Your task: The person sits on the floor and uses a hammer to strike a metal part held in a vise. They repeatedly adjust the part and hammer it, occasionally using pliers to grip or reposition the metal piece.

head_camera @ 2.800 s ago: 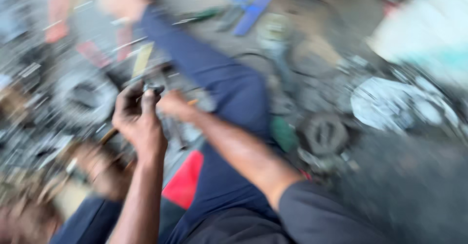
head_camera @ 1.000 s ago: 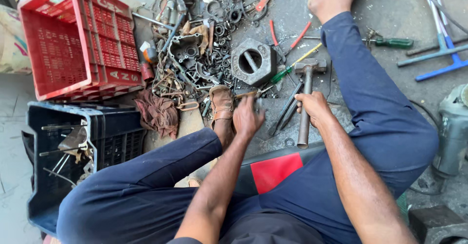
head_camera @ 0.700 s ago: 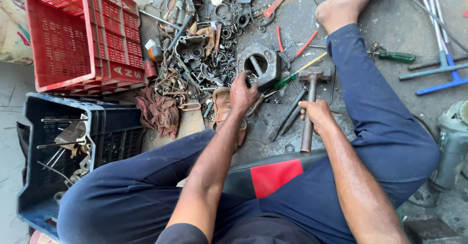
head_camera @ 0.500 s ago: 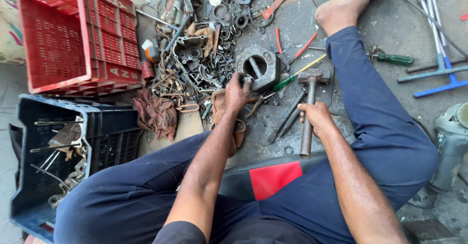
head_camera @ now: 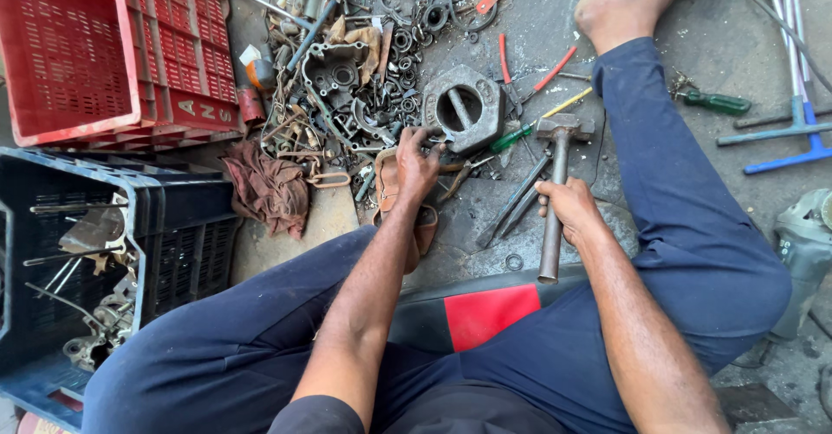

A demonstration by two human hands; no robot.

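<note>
- While the person is sitting on the floor (head_camera: 520, 18) with legs spread, the left hand (head_camera: 418, 163) is reaching forward and its fingertips are touching the near-left edge of the grey metal housing (head_camera: 463, 109); whether they are gripping that edge or a small part beside it cannot be told.
- The housing is lying flat, round opening facing up, directly ahead of the left hand and forward-left of the right hand (head_camera: 568, 208).
- The right hand is clenching the shaft of the hammer (head_camera: 555, 193) near mid-length.
- The hammer's long axis is running away from the body, head (head_camera: 563, 127) lying just right of the housing, apart from it.
- The left hand is the nearer to the housing; the scrap pile (head_camera: 347, 87) is lying just left of it.
</note>
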